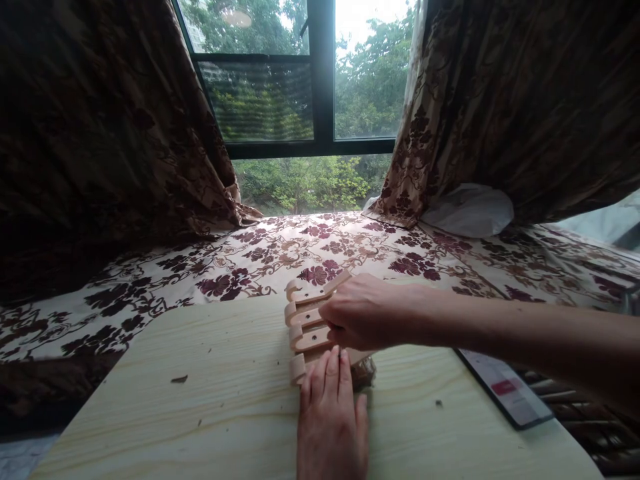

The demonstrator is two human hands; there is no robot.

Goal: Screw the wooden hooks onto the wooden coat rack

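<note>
Slats (306,319) of pale wood, joined in a row with curled ends at their left, sit near the middle of the worktop (240,400), towards its far edge. Our left hand (333,417) comes in from the near side with its fingers stretched out and laid over the nearest slat. Our right hand (357,311) reaches in from the right, closed in a fist over the right part of the row; it hides whatever it grips, so we cannot tell what that is.

We judge slipping to be the main danger. Only our left fingertips seem to brace the row, and a hard push or twist from the fist could swing it round on the smooth wood. A brown lump (364,373) shows just beside the near slat; if it reaches underneath, which we cannot see, the row may rock under pressure. Our hands are very close together, so a sudden slip of the right could knock or pinch the left fingers. The curled ends look thin and might crack if we bore down on them. Our own fist blocks the view, so crooked pressure could go unnoticed. Lastly, the tablet (505,387) lies by the right edge, beneath our forearm, and a sharp elbow movement could knock it off.
</note>
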